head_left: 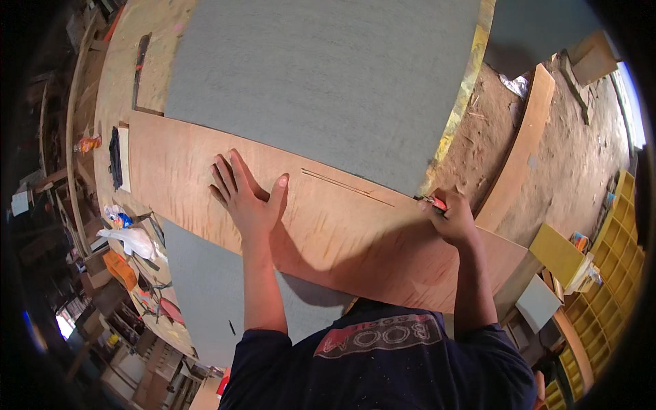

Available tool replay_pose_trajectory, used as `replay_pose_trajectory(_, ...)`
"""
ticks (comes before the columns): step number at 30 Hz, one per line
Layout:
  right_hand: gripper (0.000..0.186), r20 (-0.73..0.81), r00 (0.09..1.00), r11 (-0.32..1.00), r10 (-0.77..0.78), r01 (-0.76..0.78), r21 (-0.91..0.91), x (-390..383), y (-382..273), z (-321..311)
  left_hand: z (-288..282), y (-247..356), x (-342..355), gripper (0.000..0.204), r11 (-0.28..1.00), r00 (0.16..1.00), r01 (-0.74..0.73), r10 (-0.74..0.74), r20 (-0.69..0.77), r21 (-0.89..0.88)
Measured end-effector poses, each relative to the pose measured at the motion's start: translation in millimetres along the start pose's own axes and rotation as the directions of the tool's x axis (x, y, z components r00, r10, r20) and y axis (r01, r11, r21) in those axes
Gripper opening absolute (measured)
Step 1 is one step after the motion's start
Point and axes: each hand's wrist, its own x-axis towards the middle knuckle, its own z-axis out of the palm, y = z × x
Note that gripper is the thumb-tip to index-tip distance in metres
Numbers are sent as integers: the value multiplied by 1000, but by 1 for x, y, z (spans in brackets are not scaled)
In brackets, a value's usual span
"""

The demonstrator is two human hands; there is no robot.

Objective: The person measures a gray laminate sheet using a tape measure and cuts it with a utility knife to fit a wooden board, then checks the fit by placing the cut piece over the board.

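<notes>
A long brown plywood board (328,225) lies across a large grey sheet (321,75) on the workbench. My left hand (246,195) rests flat on the board, fingers spread, pressing it down. My right hand (451,217) is at the board's far right edge, fingers closed around a small red-tipped tool (434,201), possibly a pencil or cutter. A thin scored line (348,186) runs along the board between the two hands.
A black tool (115,157) on a white sheet lies at the board's left end. Plastic bags and clutter (130,239) sit on the bench's left. Curved wood strips (519,150) lie on the dirt floor at right, beside yellow shelving (615,253).
</notes>
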Motion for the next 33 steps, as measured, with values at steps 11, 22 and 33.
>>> replay_pose_trajectory(11, 46, -13, 1000, 999, 5, -5, 44, 1, 0, 1, 1, -6, -3, 110, 999, 999, -31, 31, -11, -9)
replay_pose_trajectory(22, 45, 3, 1000, 1000, 12, -12, 17, 6, 3, 1, 1, 0, 3, 111, 1000, 1000, -17, 17, 9, -4)
replay_pose_trajectory(33, 37, -92, 996, 1000, -18, 18, -2, -2, -8, 8, -8, 6, 1, 113, 1000, 1000, 27, -26, 13, -10)
